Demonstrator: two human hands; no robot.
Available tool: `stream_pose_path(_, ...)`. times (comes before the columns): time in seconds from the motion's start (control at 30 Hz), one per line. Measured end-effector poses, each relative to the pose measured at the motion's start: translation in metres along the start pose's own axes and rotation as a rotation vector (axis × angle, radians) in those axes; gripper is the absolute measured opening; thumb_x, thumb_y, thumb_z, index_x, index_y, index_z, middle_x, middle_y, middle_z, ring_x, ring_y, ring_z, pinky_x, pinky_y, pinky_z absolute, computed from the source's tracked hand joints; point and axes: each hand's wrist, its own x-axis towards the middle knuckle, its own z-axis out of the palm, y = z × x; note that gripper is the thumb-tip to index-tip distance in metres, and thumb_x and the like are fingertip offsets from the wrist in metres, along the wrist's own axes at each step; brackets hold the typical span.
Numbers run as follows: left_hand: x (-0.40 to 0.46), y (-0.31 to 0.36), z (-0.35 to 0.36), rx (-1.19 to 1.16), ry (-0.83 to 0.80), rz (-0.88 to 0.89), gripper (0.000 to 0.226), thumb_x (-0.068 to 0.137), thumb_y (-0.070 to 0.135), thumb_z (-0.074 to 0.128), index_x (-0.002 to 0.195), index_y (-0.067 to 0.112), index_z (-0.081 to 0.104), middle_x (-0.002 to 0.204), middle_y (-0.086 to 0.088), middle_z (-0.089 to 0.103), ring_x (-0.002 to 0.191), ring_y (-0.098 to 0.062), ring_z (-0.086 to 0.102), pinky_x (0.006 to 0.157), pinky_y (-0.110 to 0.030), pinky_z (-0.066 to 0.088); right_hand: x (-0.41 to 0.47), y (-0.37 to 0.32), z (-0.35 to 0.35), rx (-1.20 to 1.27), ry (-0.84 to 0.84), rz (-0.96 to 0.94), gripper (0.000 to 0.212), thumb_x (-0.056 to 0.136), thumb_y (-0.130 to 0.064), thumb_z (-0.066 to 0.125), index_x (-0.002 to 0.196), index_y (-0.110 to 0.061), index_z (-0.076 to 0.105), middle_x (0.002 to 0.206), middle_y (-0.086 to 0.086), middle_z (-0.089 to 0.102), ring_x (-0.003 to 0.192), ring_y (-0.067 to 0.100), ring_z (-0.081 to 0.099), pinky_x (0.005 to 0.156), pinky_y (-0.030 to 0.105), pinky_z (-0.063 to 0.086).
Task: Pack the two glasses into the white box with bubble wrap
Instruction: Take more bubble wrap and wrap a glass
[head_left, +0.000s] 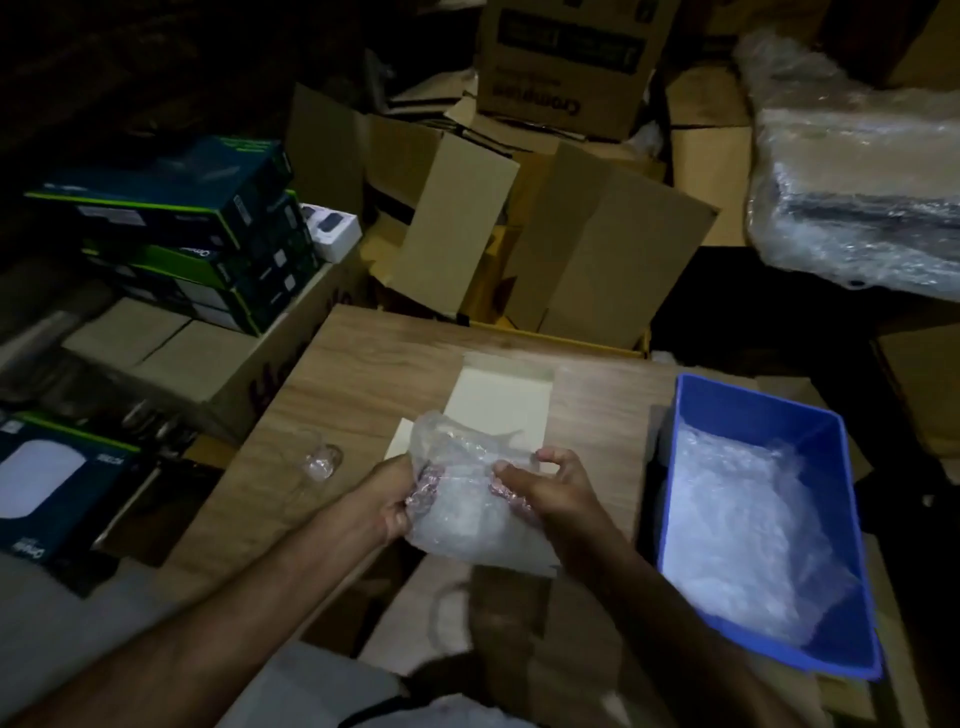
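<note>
A bundle of bubble wrap (462, 493) hangs just above the wooden table (363, 364), held between both hands. My left hand (392, 499) grips its left side and my right hand (540, 486) pinches its right side, with fingers showing pink through the film. Whether a glass is inside the bundle I cannot tell. The open white box (501, 400) lies flat on the table right behind the bundle. A bare clear glass (322, 460) lies on the table to the left of my left hand.
A blue plastic bin (753, 400) holding more bubble wrap (743, 525) stands at the right. Open cardboard cartons (597, 249) crowd behind the table. Stacked dark product boxes (182, 223) are at the left, and a large film-wrapped item (857, 182) at the upper right.
</note>
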Motion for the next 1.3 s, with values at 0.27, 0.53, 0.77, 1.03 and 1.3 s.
stream_pose_path(0.27, -0.01, 0.018, -0.036, -0.014, -0.103, -0.151, 0.024, 0.096, -0.001, 0.048, 0.079, -0.006, 0.065, 0.06, -0.011, 0.059, 0.04, -0.017, 0.059, 0.039, -0.025, 0.053, 0.006, -0.001, 0.031, 0.015, -0.108, 0.15, 0.039, 0.096, -0.036, 0.067, 0.106, 0.001, 0.064, 0.09, 0.013, 0.074, 0.059, 0.014, 0.07, 0.051, 0.024, 0.052)
stream_pose_path(0.53, -0.03, 0.028, -0.069, 0.255, 0.061, 0.365, 0.048, 0.095, 0.032, 0.068, 0.136, 0.033, 0.042, 0.122, -0.01, 0.069, 0.106, -0.03, 0.069, 0.096, -0.053, 0.052, -0.005, -0.004, 0.044, -0.338, -0.194, -0.245, 0.031, 0.086, -0.007, 0.077, 0.115, -0.014, 0.068, 0.115, 0.01, 0.074, 0.094, 0.012, 0.07, 0.08, 0.026, 0.055)
stream_pose_path(0.77, -0.07, 0.055, -0.09, 0.593, -0.257, 0.461, 0.079, 0.066, 0.007, 0.092, 0.136, 0.029, 0.059, 0.13, 0.001, 0.066, 0.112, -0.013, 0.069, 0.091, -0.035, 0.06, -0.006, -0.01, 0.058, -0.735, -0.149, -0.405, 0.089, 0.062, -0.011, 0.095, 0.142, -0.022, 0.056, 0.131, -0.006, 0.065, 0.109, 0.011, 0.068, 0.092, 0.034, 0.06)
stream_pose_path(1.03, -0.058, 0.065, -0.106, 1.145, 0.063, 0.725, 0.035, 0.089, 0.056, 0.064, 0.111, 0.031, 0.07, 0.113, 0.009, 0.056, 0.097, -0.005, 0.058, 0.081, -0.03, 0.056, -0.013, -0.013, 0.065, -1.356, -0.062, -0.651, 0.022, 0.087, -0.046, 0.072, 0.098, -0.027, 0.075, 0.094, -0.005, 0.055, 0.085, 0.01, 0.053, 0.069, 0.03, 0.045)
stream_pose_path(1.3, -0.061, 0.056, -0.101, 0.514, -0.217, 0.618, 0.032, 0.089, 0.028, 0.074, 0.112, 0.005, 0.069, 0.104, -0.008, 0.077, 0.1, -0.023, 0.074, 0.089, -0.041, 0.061, -0.013, -0.022, 0.065, -0.398, -0.172, -0.36, 0.042, 0.093, -0.041, 0.069, 0.107, -0.001, 0.067, 0.102, 0.02, 0.073, 0.1, 0.041, 0.07, 0.088, 0.054, 0.059)
